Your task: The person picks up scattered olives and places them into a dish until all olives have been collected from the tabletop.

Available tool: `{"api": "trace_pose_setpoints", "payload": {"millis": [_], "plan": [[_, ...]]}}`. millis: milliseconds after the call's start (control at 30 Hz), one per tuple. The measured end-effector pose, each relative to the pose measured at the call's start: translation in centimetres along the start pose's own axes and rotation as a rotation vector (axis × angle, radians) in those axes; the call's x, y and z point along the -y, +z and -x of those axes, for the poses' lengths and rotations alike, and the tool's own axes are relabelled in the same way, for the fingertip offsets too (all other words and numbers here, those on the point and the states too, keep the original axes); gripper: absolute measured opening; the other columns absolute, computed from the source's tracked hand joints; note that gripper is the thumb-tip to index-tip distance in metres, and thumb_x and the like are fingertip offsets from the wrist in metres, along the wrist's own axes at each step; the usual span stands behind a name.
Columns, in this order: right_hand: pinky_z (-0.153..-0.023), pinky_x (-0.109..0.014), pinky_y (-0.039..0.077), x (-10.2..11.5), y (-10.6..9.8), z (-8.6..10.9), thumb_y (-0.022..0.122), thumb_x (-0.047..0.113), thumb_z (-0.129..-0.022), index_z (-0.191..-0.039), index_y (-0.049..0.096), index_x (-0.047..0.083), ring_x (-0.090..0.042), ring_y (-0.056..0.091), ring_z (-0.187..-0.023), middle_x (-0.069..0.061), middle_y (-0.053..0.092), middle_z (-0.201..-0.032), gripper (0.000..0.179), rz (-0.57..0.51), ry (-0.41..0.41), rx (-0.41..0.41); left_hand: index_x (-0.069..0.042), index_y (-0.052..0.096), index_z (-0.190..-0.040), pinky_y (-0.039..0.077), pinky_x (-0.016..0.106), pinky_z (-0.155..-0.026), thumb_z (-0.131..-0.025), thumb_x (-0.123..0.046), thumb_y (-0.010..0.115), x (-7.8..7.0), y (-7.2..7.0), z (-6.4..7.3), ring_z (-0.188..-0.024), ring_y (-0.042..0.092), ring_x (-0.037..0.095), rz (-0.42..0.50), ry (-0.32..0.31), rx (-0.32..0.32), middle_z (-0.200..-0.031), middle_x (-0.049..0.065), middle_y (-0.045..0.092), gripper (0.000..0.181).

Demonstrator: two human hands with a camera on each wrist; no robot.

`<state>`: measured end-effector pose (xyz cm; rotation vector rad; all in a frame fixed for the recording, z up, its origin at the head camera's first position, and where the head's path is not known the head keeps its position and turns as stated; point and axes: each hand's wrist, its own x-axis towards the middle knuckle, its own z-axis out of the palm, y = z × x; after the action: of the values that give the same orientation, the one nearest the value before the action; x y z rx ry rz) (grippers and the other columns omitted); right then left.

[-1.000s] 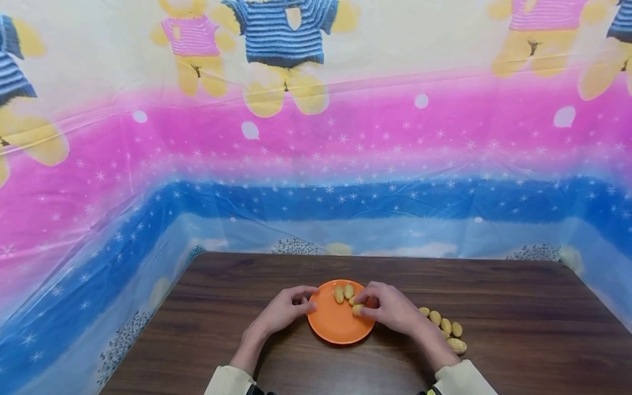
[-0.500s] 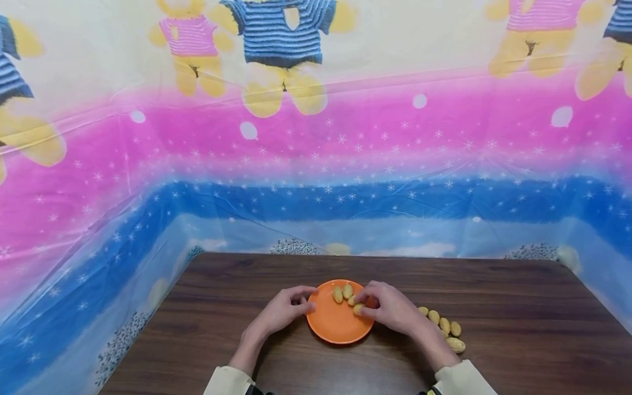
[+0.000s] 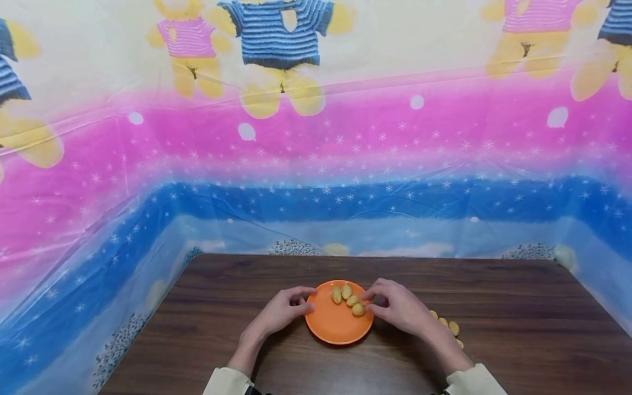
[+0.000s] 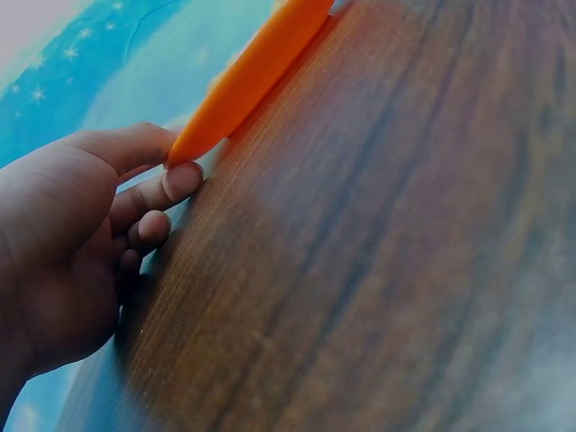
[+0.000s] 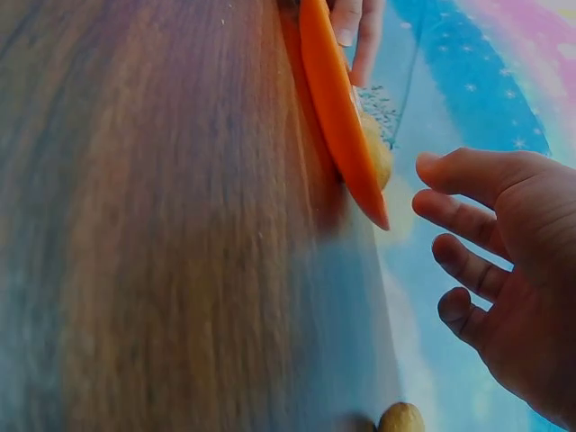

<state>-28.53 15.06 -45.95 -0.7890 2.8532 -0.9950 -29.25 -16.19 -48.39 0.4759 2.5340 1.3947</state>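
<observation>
An orange plate (image 3: 338, 329) lies on the table, with several yellowish-brown, oval, nut-like pieces (image 3: 358, 310) in a curved row along its far right part. My left hand (image 3: 278, 312) pinches the plate's left rim between thumb and finger, as the left wrist view shows the plate's edge (image 4: 238, 94) between them. At the right rim is my right hand (image 3: 402, 308). In the right wrist view its fingers (image 5: 463, 216) are spread and loosely bent, hold nothing, and are apart from the plate (image 5: 337, 108).
More oval pieces (image 3: 453, 328) lie on the brown wooden table (image 3: 518, 307) beyond my right forearm, which partly hides them. A patterned cloth (image 3: 326, 203) hangs behind the table and at both sides.
My right hand has let go of the nut-like piece at the plate's right side and drawn back slightly to the right. The left hand keeps its hold on the rim.
</observation>
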Motion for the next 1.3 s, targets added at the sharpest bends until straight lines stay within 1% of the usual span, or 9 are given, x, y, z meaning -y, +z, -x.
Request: {"api": "trace_pose_setpoints", "payload": {"millis": [67, 233, 333, 567, 867, 1133, 1300], "plan": [[-0.06, -0.024, 0.045, 0.0, -0.2, 0.2, 0.071, 0.023, -0.093, -0.104, 0.075, 0.025, -0.008, 0.05, -0.071, 0.01, 0.061, -0.097, 0.012, 0.008, 0.007, -0.006, -0.018, 0.063, -0.133, 0.039, 0.025, -0.064, -0.095, -0.03, 0.067, 0.0, 0.0, 0.0, -0.075, 0.052, 0.015, 0.005, 0.0, 0.0, -0.086, 0.003, 0.061, 0.039], [-0.062, -0.024, 0.044, -0.3, -0.6, 0.8, 0.071, 0.025, -0.092, -0.104, 0.075, 0.026, -0.009, 0.051, -0.075, 0.013, 0.06, -0.096, 0.012, 0.019, 0.059, -0.006, -0.019, 0.064, -0.132, 0.039, 0.025, -0.065, -0.095, -0.031, 0.068, -0.2, -0.1, 0.0, -0.076, 0.052, 0.016, 0.014, -0.006, 0.001, -0.086, 0.003, 0.06, 0.039], [-0.063, -0.025, 0.045, -0.5, -0.9, 1.2, 0.071, 0.024, -0.092, -0.104, 0.075, 0.026, -0.01, 0.052, -0.076, 0.013, 0.06, -0.096, 0.012, 0.01, 0.075, -0.004, -0.019, 0.064, -0.131, 0.039, 0.025, -0.065, -0.095, -0.032, 0.068, -0.1, -0.1, 0.0, -0.076, 0.052, 0.016, 0.012, -0.012, 0.002, -0.087, 0.004, 0.059, 0.039], [-0.062, -0.023, 0.045, -1.1, -1.5, 2.1, 0.071, 0.022, -0.092, -0.104, 0.075, 0.023, -0.007, 0.051, -0.073, 0.013, 0.061, -0.095, 0.012, 0.02, 0.044, -0.026, -0.019, 0.064, -0.131, 0.04, 0.025, -0.067, -0.095, -0.032, 0.068, 0.1, 0.0, -0.1, -0.076, 0.053, 0.015, 0.002, -0.023, 0.0, -0.086, 0.002, 0.059, 0.039], [-0.062, -0.023, 0.044, -1.9, -2.3, 3.0, 0.07, 0.021, -0.093, -0.107, 0.074, 0.021, -0.006, 0.051, -0.073, 0.012, 0.061, -0.095, 0.014, 0.034, 0.048, -0.034, -0.022, 0.064, -0.131, 0.042, 0.025, -0.069, -0.096, -0.032, 0.066, 0.2, 0.0, -0.3, -0.077, 0.054, 0.015, -0.01, -0.026, 0.01, -0.086, 0.0, 0.061, 0.038], [-0.061, -0.023, 0.045, -2.9, -3.2, 4.2, 0.069, 0.021, -0.094, -0.108, 0.074, 0.02, -0.004, 0.05, -0.072, 0.011, 0.06, -0.095, 0.015, 0.037, 0.043, -0.042, -0.019, 0.065, -0.131, 0.041, 0.026, -0.068, -0.095, -0.032, 0.067, 0.2, 0.0, -0.3, -0.077, 0.053, 0.015, -0.018, -0.014, -0.001, -0.086, 0.002, 0.059, 0.038], [-0.059, -0.023, 0.045, -3.4, -3.8, 4.8, 0.068, 0.021, -0.095, -0.108, 0.073, 0.018, -0.003, 0.05, -0.069, 0.01, 0.061, -0.095, 0.015, 0.039, 0.039, -0.033, -0.019, 0.064, -0.131, 0.041, 0.026, -0.068, -0.095, -0.032, 0.067, 0.1, 0.1, -0.3, -0.077, 0.054, 0.015, -0.005, -0.028, 0.009, -0.085, 0.001, 0.059, 0.038]]}}
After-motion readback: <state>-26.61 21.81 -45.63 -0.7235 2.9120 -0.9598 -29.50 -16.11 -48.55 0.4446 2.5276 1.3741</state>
